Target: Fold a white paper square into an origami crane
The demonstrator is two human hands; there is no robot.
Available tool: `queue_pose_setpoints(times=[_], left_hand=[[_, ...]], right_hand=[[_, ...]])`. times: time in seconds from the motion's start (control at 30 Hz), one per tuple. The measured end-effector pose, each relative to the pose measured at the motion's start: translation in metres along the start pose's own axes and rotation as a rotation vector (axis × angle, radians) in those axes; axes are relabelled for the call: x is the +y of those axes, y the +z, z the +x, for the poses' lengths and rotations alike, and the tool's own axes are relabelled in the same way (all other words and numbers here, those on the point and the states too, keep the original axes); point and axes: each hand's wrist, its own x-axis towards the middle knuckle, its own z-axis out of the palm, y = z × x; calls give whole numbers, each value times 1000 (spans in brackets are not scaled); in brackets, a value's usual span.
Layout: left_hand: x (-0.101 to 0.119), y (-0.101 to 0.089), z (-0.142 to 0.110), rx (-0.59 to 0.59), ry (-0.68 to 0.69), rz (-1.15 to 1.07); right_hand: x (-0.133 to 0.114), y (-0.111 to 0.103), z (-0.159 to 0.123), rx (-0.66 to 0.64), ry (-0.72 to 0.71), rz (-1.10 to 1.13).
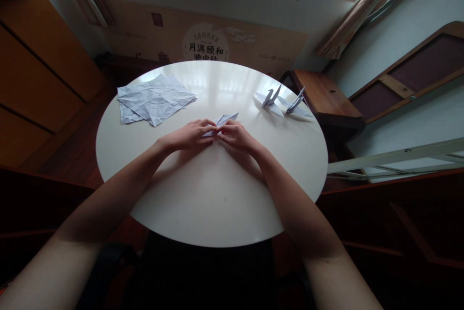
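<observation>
Between my two hands, near the middle of the round white table (224, 194), is a partly folded piece of white origami paper (226, 118). My left hand (194, 133) grips its near left side with the fingers bent. From the other side my right hand (235, 135) pinches the same paper, its fingertips meeting the left ones. The fingers cover much of the paper, and a pointed end sticks out beyond them toward the far right.
A pile of creased white paper sheets (154, 99) lies at the table's far left. Two folded paper cranes (270, 101) stand at the far right. Beyond them is a wooden stool-like piece of furniture (322, 97). A cardboard panel (250, 41) with printed characters leans under the window.
</observation>
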Motion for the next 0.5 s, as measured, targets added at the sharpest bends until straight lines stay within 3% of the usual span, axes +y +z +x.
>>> queue_pose_setpoints(times=[0.5], left_hand=[[-1,0,0,5,8,-16]], right_hand=[[0,0,1,-6,12,2]])
